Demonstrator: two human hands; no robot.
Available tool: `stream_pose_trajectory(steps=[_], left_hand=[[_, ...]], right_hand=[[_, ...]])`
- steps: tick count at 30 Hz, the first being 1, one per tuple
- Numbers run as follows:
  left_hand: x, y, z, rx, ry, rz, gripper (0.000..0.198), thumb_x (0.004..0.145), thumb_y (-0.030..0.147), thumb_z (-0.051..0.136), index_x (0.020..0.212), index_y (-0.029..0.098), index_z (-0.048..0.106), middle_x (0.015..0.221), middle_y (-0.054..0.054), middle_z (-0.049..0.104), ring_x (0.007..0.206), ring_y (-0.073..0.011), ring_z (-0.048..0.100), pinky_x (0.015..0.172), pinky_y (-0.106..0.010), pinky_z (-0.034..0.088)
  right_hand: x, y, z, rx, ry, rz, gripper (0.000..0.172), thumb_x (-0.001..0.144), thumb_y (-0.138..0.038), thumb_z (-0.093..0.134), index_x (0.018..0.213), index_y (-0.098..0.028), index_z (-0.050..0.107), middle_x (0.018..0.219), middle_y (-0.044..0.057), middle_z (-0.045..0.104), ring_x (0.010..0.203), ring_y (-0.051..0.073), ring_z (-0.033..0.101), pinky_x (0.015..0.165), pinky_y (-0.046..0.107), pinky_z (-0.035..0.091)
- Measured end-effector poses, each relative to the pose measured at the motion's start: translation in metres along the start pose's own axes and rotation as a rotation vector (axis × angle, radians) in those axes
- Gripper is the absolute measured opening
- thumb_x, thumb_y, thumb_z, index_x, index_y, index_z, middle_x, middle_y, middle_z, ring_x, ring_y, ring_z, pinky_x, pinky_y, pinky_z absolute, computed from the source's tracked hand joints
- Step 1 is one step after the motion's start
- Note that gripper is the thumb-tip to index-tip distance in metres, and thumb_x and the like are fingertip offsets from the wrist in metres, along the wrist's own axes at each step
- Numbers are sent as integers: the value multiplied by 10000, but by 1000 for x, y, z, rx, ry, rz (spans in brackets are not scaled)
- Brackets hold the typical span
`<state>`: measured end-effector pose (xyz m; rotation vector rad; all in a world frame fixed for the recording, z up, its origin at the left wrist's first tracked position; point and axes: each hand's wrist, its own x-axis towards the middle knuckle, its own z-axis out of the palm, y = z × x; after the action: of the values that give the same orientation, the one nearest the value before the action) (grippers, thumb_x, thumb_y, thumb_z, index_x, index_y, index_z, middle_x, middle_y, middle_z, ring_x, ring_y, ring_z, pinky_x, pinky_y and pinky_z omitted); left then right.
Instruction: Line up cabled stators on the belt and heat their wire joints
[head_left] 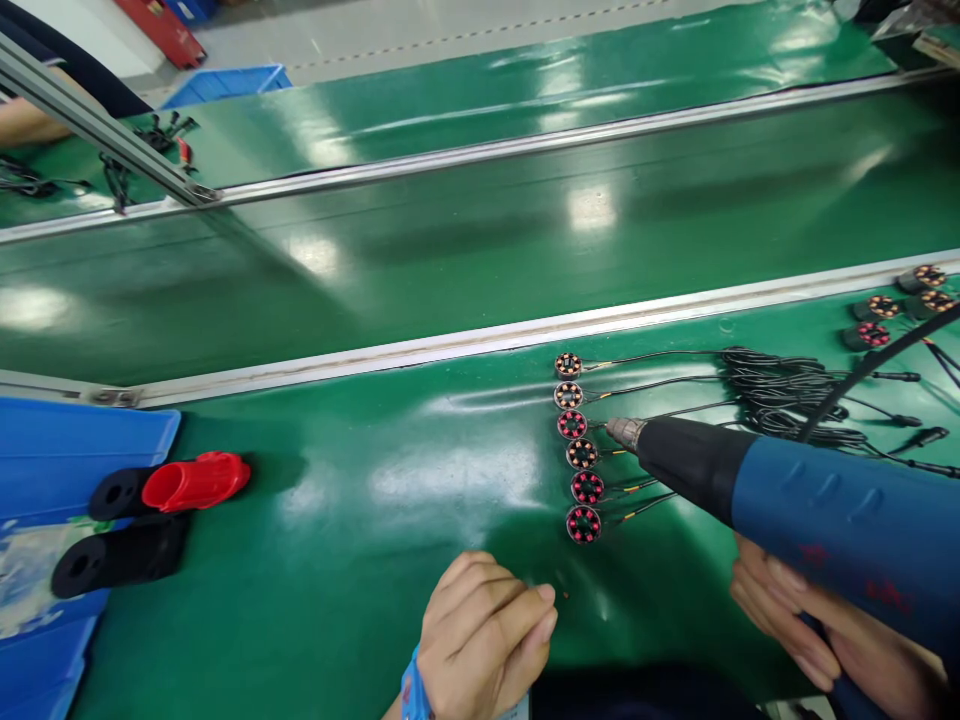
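Right hand (855, 630) grips a blue heat gun (840, 525), long axis slanting forward-left | nozzle (624, 434) just beside the right, wired side of six ring-shaped coils (582, 454), rowed front-to-back on green counter (360, 580) | left hand (484, 630), nearer the coils, curled closed, nothing visible inside.

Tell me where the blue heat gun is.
At the head view's right, the blue heat gun is in the right hand, nozzle pointing left toward the six small round coils.
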<state>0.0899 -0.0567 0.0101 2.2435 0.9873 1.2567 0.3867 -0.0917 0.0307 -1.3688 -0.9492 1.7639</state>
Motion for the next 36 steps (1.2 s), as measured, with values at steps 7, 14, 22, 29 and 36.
stream_pose_trajectory(steps=[7, 14, 22, 29, 36], left_hand=[[0, 0, -1, 34, -18, -24, 108, 887, 92, 602, 968, 133, 660, 727, -26, 660, 638, -132, 595, 600, -295, 495], [-1, 0, -2, 21, -29, -35, 120, 876, 89, 613, 974, 136, 664, 735, -27, 666, 650, -137, 601, 603, -299, 499], [-3, 0, -1, -12, -32, -24, 151, 866, 70, 619, 998, 122, 668, 744, -36, 672, 664, -141, 593, 605, -304, 486], [-4, -2, -1, -27, -42, -16, 144, 885, 73, 604, 1007, 116, 667, 750, -40, 673, 681, -136, 579, 628, -306, 484], [-3, -1, 0, -24, -34, -20, 128, 880, 78, 614, 990, 116, 667, 740, -36, 669, 667, -138, 585, 620, -304, 480]], right_hand=[[17, -21, 13, 8, 67, -50, 538, 975, -511, 473, 531, -211, 417, 375, -24, 297, 330, 117, 294, 401, 282, 259], [19, -22, 12, 86, 85, -32, 427, 1000, -452, 424, 643, -219, 448, 379, -38, 294, 321, 117, 253, 411, 292, 254], [20, -25, 12, 94, 88, -25, 428, 1012, -435, 400, 648, -217, 451, 388, -37, 295, 331, 114, 244, 409, 298, 248], [19, -26, 12, 63, 111, -41, 424, 1017, -434, 388, 658, -221, 460, 393, -31, 312, 336, 123, 255, 406, 305, 252], [18, -22, 9, 45, 109, -53, 414, 1033, -418, 349, 683, -217, 445, 402, -31, 327, 340, 122, 264, 416, 309, 262]])
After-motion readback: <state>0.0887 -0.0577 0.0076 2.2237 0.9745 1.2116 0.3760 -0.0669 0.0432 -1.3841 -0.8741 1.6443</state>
